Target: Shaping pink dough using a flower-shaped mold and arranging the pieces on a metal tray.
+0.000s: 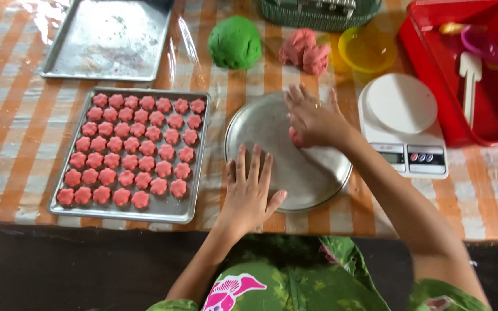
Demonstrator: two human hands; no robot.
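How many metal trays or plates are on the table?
3: an empty tray at top left, a tray of pink flower-shaped dough pieces below it, and a round plate under both hands. None appear hidden.

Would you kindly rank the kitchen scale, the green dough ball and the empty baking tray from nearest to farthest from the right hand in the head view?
From the right hand:
1. Kitchen scale, just to its right.
2. Green dough ball, up and to the left.
3. Empty baking tray, far upper left.
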